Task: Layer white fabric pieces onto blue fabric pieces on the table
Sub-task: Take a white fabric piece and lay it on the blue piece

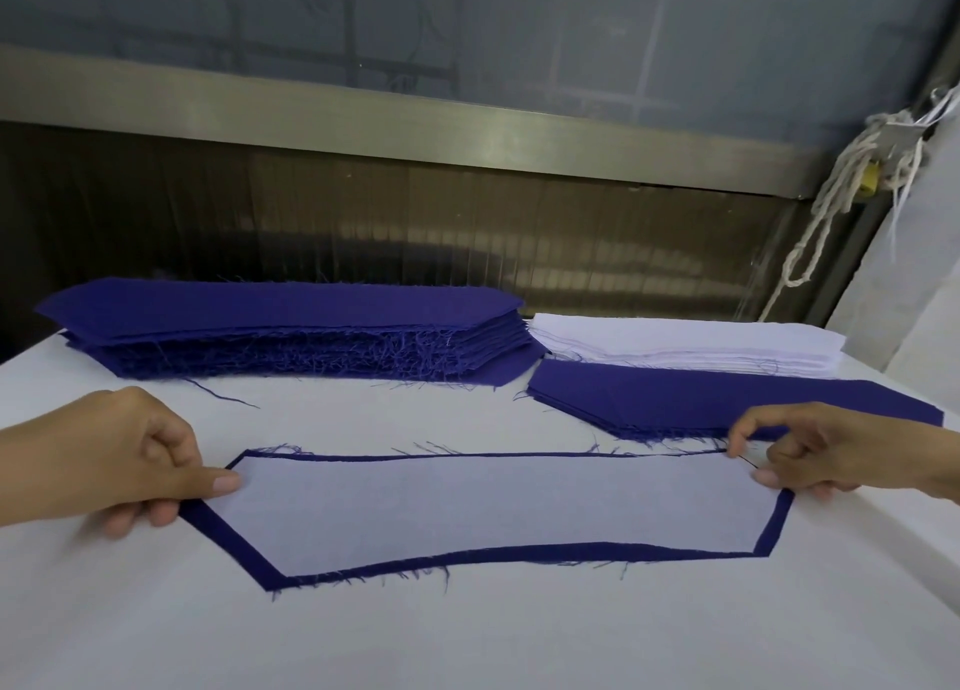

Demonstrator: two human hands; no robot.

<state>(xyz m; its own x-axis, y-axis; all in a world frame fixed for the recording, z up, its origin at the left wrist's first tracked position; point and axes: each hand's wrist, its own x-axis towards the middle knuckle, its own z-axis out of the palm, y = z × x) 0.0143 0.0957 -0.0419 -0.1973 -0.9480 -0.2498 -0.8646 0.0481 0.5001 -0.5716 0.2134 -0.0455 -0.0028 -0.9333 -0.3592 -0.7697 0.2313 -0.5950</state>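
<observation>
So both hands are on the same layered pair here. The white piece (493, 507) lies flat on top of a blue piece (519, 554), and the blue shows as a narrow frayed border all the way round it (widest on the slant nearest the left hand). The pair stretches right between the two hands on the bench (467, 648).

The left hand (140, 461) pinches the left tip: thumb pressed down on the white corner, the other fingers curled in below it at the blue edge. The right hand (815, 455) pinches the right end, thumb tip on the white edge and the index finger bent down onto the far corner, where a thin dark thread curls out. So neither hand is spread wide, both are closed on the fabric.

Beyond the left hand, further from the person, sits a tall stack of blue pieces (280, 326) with very frayed edges. Beyond the right hand there's a lower blue stack (691, 398), its near edge just beside that hand's fingers, and a stack of white pieces (685, 344) right behind it, touching or overlapping it, I can't tell which.

Past all that runs a metal rail (363, 112), and up past the right hand a bundle of white cord (831, 206) hangs down
</observation>
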